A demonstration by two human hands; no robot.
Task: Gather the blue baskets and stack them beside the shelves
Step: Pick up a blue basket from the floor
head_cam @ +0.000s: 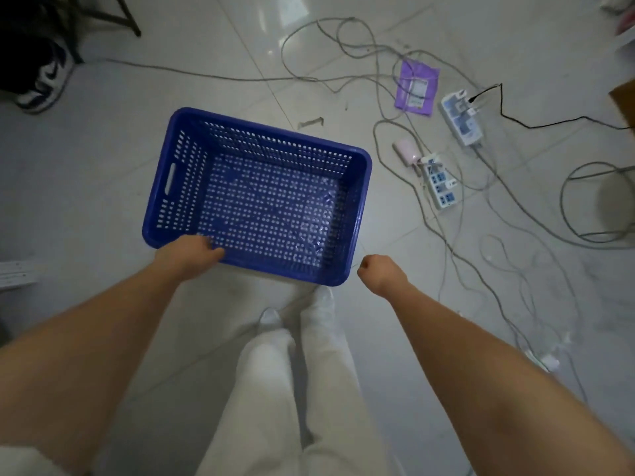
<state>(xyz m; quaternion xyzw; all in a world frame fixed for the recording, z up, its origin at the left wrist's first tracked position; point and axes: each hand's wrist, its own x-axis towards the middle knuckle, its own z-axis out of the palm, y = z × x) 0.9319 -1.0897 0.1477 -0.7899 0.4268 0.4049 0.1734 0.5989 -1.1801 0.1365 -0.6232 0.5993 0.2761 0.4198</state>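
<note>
Blue basket (261,197) empty, upright, over tiled floor (103,166) ahead of feet; whether resting or lifted, cannot tell. Left hand (187,254) grasps near rim at corner, fingers curled inside, likely for one-handed carry. Right hand (379,269) clenched, empty, apart from basket. Loose cables (446,235) and power strips (462,116) to right: trip hazard, so route likely left. Shelves, other baskets not in view.

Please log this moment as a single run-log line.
left hand: fingers over near rim of blue basket | right hand: closed fist, holding nothing | basket: empty | hazard: cables right
</note>
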